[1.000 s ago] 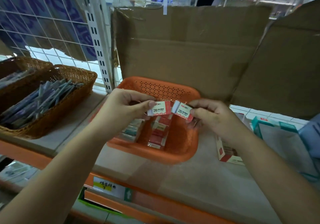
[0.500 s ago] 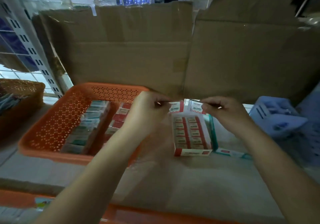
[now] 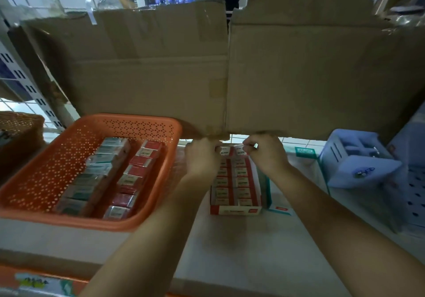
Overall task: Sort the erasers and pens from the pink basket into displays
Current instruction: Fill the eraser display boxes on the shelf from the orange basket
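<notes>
The left hand is pinching one eraser in a tight grip, the right hand is pinching a second eraser, both at the far end of the red display box; placing looks under way, and next they're needing lining up with the rows

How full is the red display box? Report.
Nearly full: two rows of erasers fill the red display box front to back; left hand and right hand each pinch another at its far end.
</notes>
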